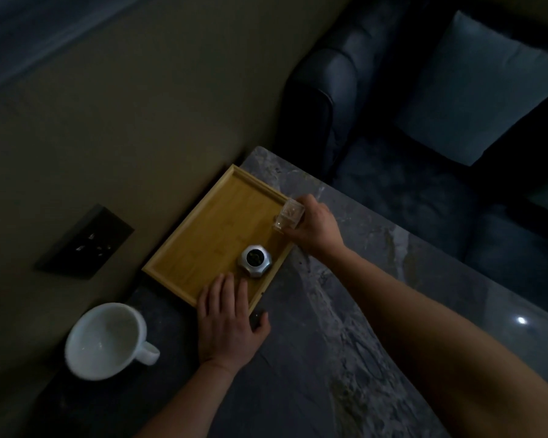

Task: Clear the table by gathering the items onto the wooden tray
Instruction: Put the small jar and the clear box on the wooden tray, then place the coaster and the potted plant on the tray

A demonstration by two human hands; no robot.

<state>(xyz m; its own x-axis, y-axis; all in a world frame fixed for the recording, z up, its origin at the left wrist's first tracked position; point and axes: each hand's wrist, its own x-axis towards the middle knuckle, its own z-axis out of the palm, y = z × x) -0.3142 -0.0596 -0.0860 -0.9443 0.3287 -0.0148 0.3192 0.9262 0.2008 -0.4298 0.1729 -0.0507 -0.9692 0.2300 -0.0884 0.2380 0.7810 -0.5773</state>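
reaching in from the lower right, the right arm stretches across the tabletop (345, 311), and the right hand (314, 229) grips a small clear container (288, 216) with its fingers curled round the side. the container is at the right rim of the wooden tray (203, 235), near the far corner; whether it touches the tray cannot be told. the left hand (227, 320) lies flat with straight fingers on the tray's near corner, its thumb spread onto the stone beside the rim. a silver faceted jar (254, 260) stands on the tray between the two hands, close to the right rim. the tray's left side runs along the wall (140, 121), and open wood lies across its far half. a white mug (102, 339) sits off the tray, left of the left wrist. right of the tray the stone stretches broad toward a dark sofa (345, 90).
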